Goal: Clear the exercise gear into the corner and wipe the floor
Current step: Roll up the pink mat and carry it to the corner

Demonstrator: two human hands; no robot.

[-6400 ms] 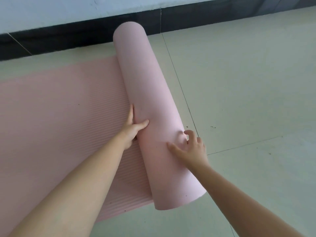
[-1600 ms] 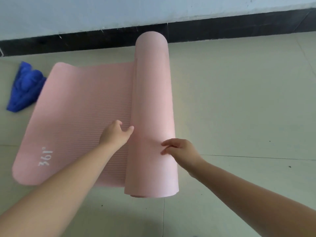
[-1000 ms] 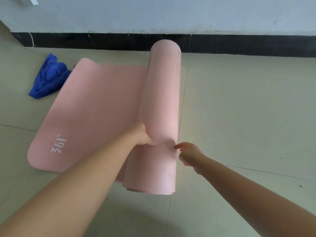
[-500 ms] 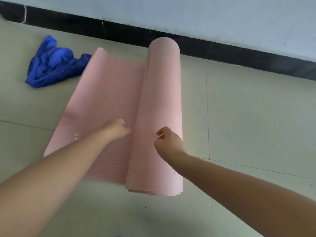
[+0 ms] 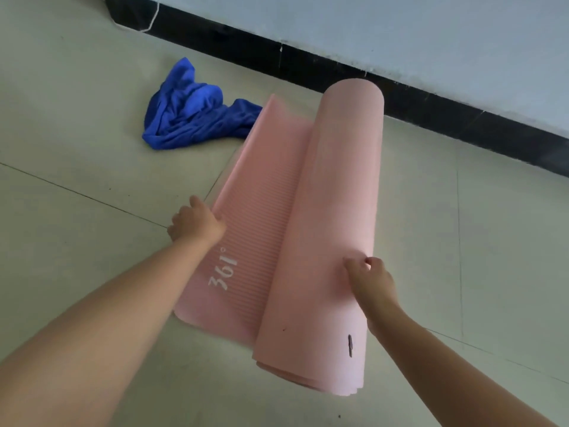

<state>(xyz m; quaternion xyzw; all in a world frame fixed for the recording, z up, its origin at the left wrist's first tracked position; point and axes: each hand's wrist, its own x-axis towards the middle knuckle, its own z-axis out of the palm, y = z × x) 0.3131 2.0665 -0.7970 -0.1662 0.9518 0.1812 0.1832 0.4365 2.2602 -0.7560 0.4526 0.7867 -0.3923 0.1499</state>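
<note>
A pink exercise mat (image 5: 326, 229) lies on the tiled floor, most of it wound into a thick roll. A narrow ribbed strip with a white "361°" mark still lies flat to the roll's left. My left hand (image 5: 195, 223) grips the outer left edge of that flat strip, fingers curled over it. My right hand (image 5: 368, 280) rests on the right side of the roll, fingers bent against its surface. A crumpled blue cloth (image 5: 191, 115) lies on the floor just beyond the mat's far left corner.
A wall with a black skirting board (image 5: 431, 106) runs diagonally behind the mat. A thin white cord (image 5: 152, 18) hangs near the skirting at the top left. Pale floor tiles (image 5: 462, 241) stretch to the right and left of the mat.
The roll has advanced left, leaving only a narrow flat strip. My left hand moved from the roll's seam to the strip's outer edge. My right hand shifted to the roll's right side.
</note>
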